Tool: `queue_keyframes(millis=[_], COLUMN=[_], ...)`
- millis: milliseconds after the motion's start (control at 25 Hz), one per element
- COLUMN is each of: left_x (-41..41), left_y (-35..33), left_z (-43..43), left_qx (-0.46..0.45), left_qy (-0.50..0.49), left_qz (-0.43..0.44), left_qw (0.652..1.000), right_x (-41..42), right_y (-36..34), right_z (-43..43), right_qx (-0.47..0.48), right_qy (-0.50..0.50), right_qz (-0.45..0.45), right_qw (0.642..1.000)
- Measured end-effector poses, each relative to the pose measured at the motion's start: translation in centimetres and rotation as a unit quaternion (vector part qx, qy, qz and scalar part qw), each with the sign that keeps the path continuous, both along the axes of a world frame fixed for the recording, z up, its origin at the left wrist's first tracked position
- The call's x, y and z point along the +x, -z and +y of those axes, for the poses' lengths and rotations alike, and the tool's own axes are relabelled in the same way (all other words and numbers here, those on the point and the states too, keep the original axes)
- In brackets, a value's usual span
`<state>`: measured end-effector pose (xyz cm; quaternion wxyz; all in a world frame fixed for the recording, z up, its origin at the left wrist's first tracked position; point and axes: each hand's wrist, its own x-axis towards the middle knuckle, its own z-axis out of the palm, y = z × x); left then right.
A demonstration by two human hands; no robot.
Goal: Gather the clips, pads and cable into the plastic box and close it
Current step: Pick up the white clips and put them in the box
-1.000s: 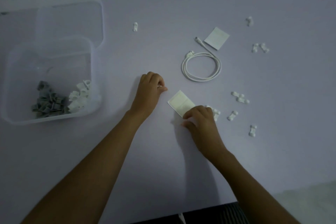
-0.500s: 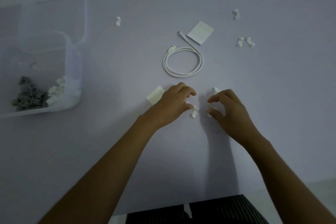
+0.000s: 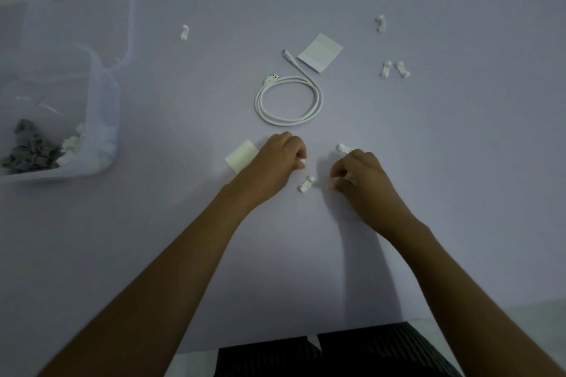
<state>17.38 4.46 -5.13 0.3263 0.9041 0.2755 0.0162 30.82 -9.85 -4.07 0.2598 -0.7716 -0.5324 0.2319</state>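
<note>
Left hand [image 3: 275,162] curled, gripping a held clip [image 3: 302,162] that shows white at its fingertips. Right hand [image 3: 358,180] curled; contents cannot be told. Loose clip [image 3: 306,184] lies between them. Cable [image 3: 288,101] coiled mid-desk. Box [image 3: 104,119] open at left edge.

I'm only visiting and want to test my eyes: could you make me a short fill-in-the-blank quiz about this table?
1. The plastic box holds white clips and ___ ones.
2. Between the left hand and the right hand lies one loose ___.
3. The pads lying outside the box number ___.
4. The coiled cable is coloured ___.
Missing words: grey; clip; two; white.
</note>
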Motion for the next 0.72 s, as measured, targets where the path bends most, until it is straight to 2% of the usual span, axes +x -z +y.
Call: queue_keyframes(millis=[80, 120, 200, 280, 320, 360, 400, 440, 520, 560, 600, 720], left_x=[-0.1, -0.3, -0.7, -0.9, -1.0, -0.9, -0.8, -0.7, -0.4, -0.2, -0.2, -0.5], left_y=[-1.0, -1.6, -2.5, -2.8, -2.8, -2.6, -2.4, -2.3, -1.8, -1.5, -1.2, -0.6], left_z=[-0.4, -0.7, -1.4, -2.3, -2.7, -3.0, -3.4, -3.7, -4.1, -4.4, -4.4, -4.5], left_qx=[-0.013, -0.030, -0.065, -0.076, -0.079, -0.076, -0.071, -0.060, -0.030, -0.018, -0.005, 0.031], left_qy=[-0.047, -0.071, -0.105, -0.135, -0.150, -0.161, -0.169, -0.176, -0.188, -0.190, -0.185, -0.142], left_qz=[-0.008, -0.022, -0.049, -0.054, -0.054, -0.055, -0.055, -0.053, -0.029, -0.010, 0.008, 0.071], left_qw=[0.999, 0.997, 0.991, 0.986, 0.984, 0.982, 0.981, 0.981, 0.981, 0.982, 0.983, 0.987], right_x=[0.6, 1.0, 2.0, 2.6, 2.6, 2.6, 2.5, 2.2, 1.6, 1.3, 0.9, 0.4], right_y=[-1.1, -1.5, -2.0, -2.2, -2.2, -2.0, -1.8, -1.7, -1.4, -1.4, -1.4, -1.1], right_z=[-0.2, -0.4, -1.0, -1.7, -2.2, -2.7, -3.1, -3.6, -4.6, -5.1, -5.5, -6.4], right_qx=[-0.010, -0.005, 0.014, 0.021, 0.021, 0.015, 0.006, -0.012, -0.076, -0.107, -0.136, -0.179], right_qy=[0.119, 0.172, 0.248, 0.298, 0.317, 0.331, 0.340, 0.337, 0.284, 0.236, 0.188, 0.099], right_qz=[0.130, 0.203, 0.374, 0.518, 0.557, 0.568, 0.549, 0.490, 0.286, 0.194, 0.134, 0.063], right_qw=[0.984, 0.964, 0.894, 0.802, 0.767, 0.754, 0.764, 0.803, 0.912, 0.946, 0.963, 0.977])
